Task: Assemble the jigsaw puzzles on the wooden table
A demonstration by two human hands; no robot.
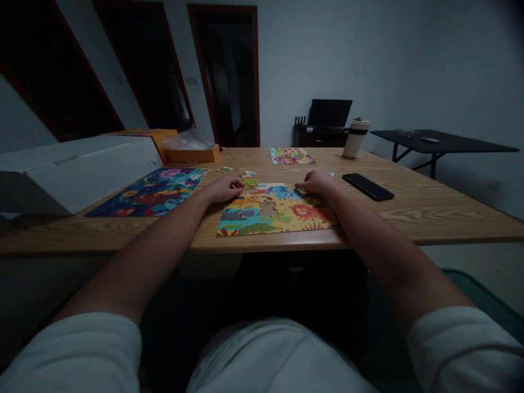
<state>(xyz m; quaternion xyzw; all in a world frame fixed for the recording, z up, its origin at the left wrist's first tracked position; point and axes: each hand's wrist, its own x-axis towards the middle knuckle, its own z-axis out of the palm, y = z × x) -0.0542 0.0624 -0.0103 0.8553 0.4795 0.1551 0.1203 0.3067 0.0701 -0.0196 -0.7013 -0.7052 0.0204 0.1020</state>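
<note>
A jigsaw puzzle (278,215) with animal pictures lies at the near table edge, mostly joined, with an uneven far side. My left hand (225,189) rests by its far left corner, fingers curled together; whatever they may hold is hidden. At the far right side of the puzzle, my right hand (316,181) bends down with its fingertips pinched on a puzzle piece (302,192), largely covered by the fingers. A loose green piece (249,182) lies just right of my left hand. Beyond it are more loose pieces (224,170).
A dark blue puzzle (153,191) lies left, beside a white box (90,169) and an orange box tray (192,154) with clear plastic. A phone (367,186) is at right, a cup (355,139) behind it. Another puzzle picture (291,156) lies far back on the table (429,218).
</note>
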